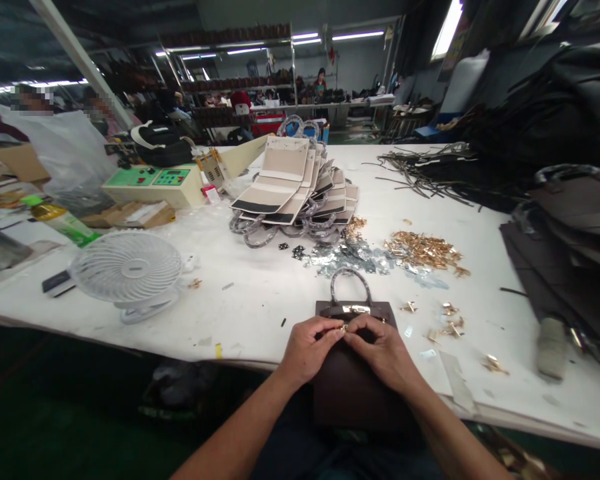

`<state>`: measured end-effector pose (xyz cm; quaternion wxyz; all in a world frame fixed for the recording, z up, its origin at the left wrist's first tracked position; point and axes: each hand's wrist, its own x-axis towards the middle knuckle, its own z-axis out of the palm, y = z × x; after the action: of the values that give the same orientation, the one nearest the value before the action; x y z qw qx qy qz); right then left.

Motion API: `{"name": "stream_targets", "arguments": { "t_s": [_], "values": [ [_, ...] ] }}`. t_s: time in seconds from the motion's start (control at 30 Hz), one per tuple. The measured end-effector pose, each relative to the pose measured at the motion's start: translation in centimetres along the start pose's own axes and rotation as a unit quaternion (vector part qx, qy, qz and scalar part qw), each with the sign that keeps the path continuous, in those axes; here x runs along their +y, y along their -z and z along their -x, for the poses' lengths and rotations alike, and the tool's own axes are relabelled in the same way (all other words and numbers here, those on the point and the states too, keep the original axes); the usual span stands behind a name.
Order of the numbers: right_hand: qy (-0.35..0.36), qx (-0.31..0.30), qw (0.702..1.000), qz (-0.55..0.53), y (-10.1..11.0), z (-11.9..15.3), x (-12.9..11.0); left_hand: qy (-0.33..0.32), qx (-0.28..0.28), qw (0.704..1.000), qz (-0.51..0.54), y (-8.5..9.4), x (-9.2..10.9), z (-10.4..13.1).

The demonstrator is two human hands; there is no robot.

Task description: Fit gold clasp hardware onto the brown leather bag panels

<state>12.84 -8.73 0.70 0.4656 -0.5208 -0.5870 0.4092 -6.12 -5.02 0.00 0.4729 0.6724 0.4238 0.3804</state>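
A dark brown handbag (357,393) with a wrapped top handle leans against the table's front edge, near my lap. Its gold clasp plate (356,309) sits just below the handle. My left hand (311,348) and my right hand (380,348) meet in front of the bag, fingertips pinched on a small gold metal piece (343,328) between them. To the right lie loose gold fittings (453,327) and small clear stickers. Farther back are a heap of gold hardware (423,250) and a pile of silver plates (347,257).
On the white table (235,300) stand a white fan (130,267), a green-topped machine (155,183) and stacked beige bag panels (280,177). Dark bags (580,227) and a beige roll (551,347) lie right. A person (321,81) is far back.
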Motion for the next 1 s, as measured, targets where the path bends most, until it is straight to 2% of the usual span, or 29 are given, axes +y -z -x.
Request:
{"name": "stream_targets", "arguments": {
  "t_s": [0.1, 0.2, 0.33, 0.4, 0.67, 0.8, 0.9, 1.0],
  "values": [
    [0.009, 0.000, 1.000, -0.005, 0.0, 0.0, -0.2, 0.007, 0.000, 1.000, -0.003, 0.0, -0.2, 0.1],
    [-0.017, 0.003, 1.000, -0.011, 0.2, 0.0, -0.3, 0.013, 0.003, 1.000, 0.012, -0.1, -0.1, 0.1],
    [-0.054, 0.022, 0.998, -0.021, 0.1, -0.1, -0.2, -0.029, 0.007, 0.999, 0.040, -0.1, 0.2, -0.1],
    [-0.042, 0.019, 0.999, -0.009, -0.1, -0.2, -0.1, -0.051, 0.010, 0.998, 0.044, -0.1, 0.2, -0.2],
    [0.023, 0.028, 0.997, 0.070, -1.2, -0.1, 0.1, -0.071, 0.031, 0.997, 0.016, -0.2, 0.0, -0.2],
    [0.024, 0.032, 0.996, 0.084, -1.2, 0.1, -0.3, -0.087, 0.034, 0.996, -0.005, -0.3, 0.4, -0.1],
    [0.013, 0.030, 0.997, 0.072, -1.0, 0.1, -0.6, -0.071, 0.033, 0.997, 0.004, -0.4, 0.3, 0.0],
    [-0.008, 0.024, 0.999, 0.045, -0.8, 0.1, -0.8, -0.011, 0.044, 0.998, 0.044, -0.5, 0.0, 0.0]
  ]
}}
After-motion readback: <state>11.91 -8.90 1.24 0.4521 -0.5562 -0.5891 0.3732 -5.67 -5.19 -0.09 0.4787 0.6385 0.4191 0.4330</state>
